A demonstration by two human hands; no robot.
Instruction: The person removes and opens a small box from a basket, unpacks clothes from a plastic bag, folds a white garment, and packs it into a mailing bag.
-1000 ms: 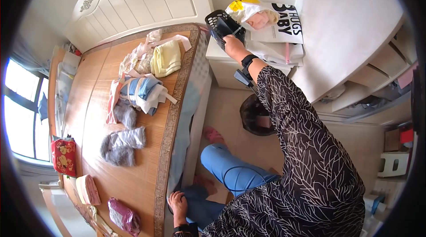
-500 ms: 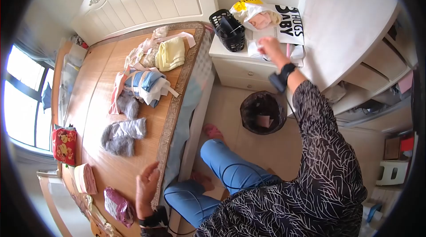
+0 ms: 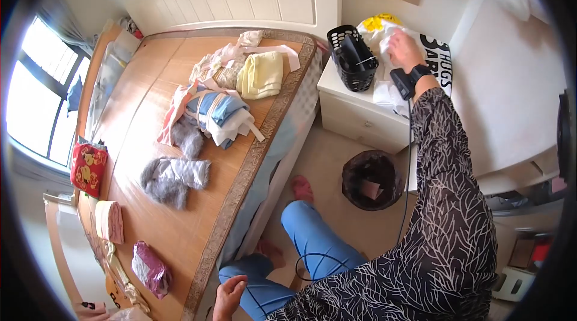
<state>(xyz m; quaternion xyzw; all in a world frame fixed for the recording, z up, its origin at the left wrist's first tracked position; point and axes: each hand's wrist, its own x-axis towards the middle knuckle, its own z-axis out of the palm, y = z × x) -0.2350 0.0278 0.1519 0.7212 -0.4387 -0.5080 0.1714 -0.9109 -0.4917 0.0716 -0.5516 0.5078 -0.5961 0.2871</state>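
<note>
My right hand (image 3: 406, 51) is at the white plastic bag (image 3: 374, 27) with yellow print on the white cabinet (image 3: 344, 88). Its fingers are bent against the bag's white film and partly hidden. A black plastic basket (image 3: 354, 59) holding a dark object stands just left of that hand. Under and behind the wrist lies a white bag with black lettering (image 3: 443, 59). Low in the view, my left hand (image 3: 230, 297) hovers beside my knee near the bed edge, fingers loosely bent, holding nothing.
On the bed mat (image 3: 180, 231) lie a yellow folded cloth (image 3: 261, 74), a tied blue and white bundle (image 3: 219, 113), a grey furry garment (image 3: 171, 180), a pink roll (image 3: 109, 222), a purple package (image 3: 151, 268) and a red bag (image 3: 89, 169). A black-lined bin (image 3: 372, 180) stands on the floor.
My right hand has moved from the cabinet's front part onto the white plastic bag. My left hand has dropped lower, toward my knee. The whole view has shifted and turned.
</note>
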